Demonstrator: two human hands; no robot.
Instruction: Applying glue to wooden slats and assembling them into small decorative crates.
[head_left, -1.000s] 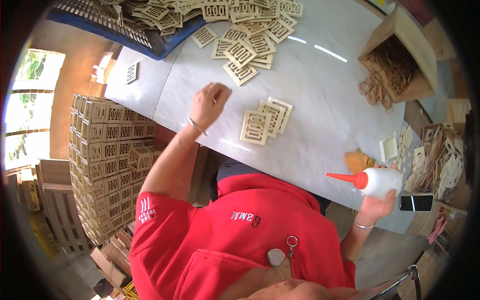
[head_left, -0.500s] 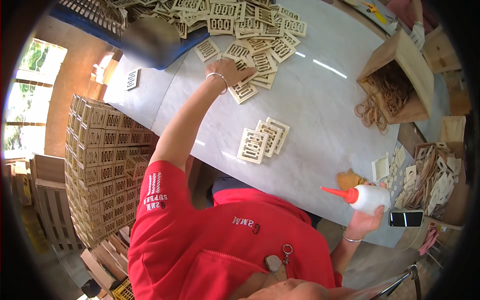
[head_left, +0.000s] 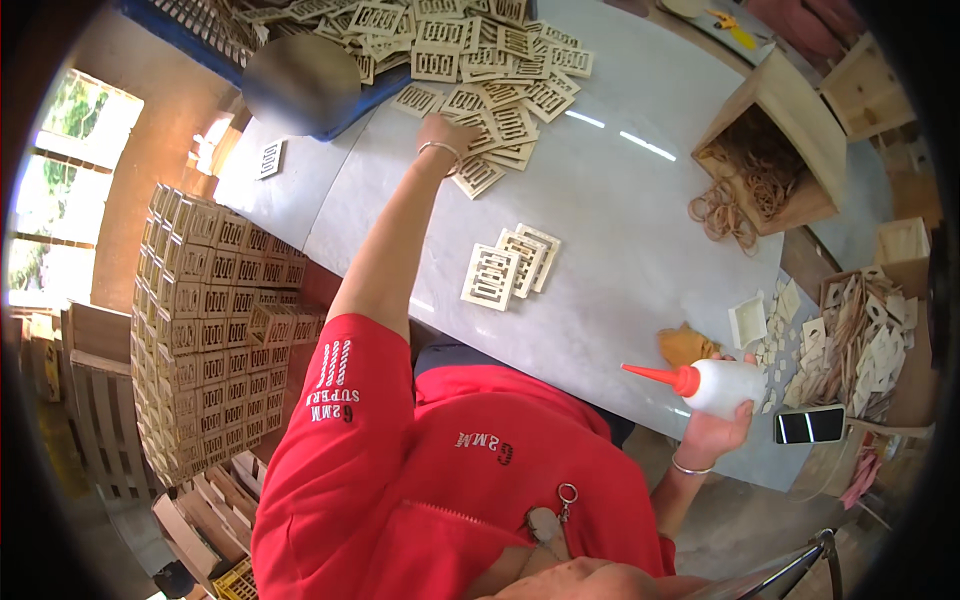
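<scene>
My left hand (head_left: 446,136) reaches to the near edge of a heap of slotted wooden panels (head_left: 437,64). Its fingers are bent, closed at the edge of one slotted wooden panel (head_left: 480,128); the fingertips are partly hidden. Held in my right hand (head_left: 718,432) is a white glue bottle (head_left: 728,386) with a red nozzle, tilted on its side and pointing left over the table's near edge. Between my hands, three slotted panels (head_left: 491,277) lie overlapping on the grey table (head_left: 600,200).
A wooden box (head_left: 815,140) on its side spills rubber bands (head_left: 722,215). Near my right hand are a yellow cloth (head_left: 686,344), a small pale tray (head_left: 748,320), a phone (head_left: 810,425) and wooden offcuts (head_left: 850,340). Stacked slotted boxes (head_left: 210,330) stand left; a blue crate (head_left: 375,95) holds part of the heap.
My left hand has drawn its fingers in at the heap. The glue bottle has shifted slightly left relative to the phone, still in my right hand. The whole view has shifted a little.
</scene>
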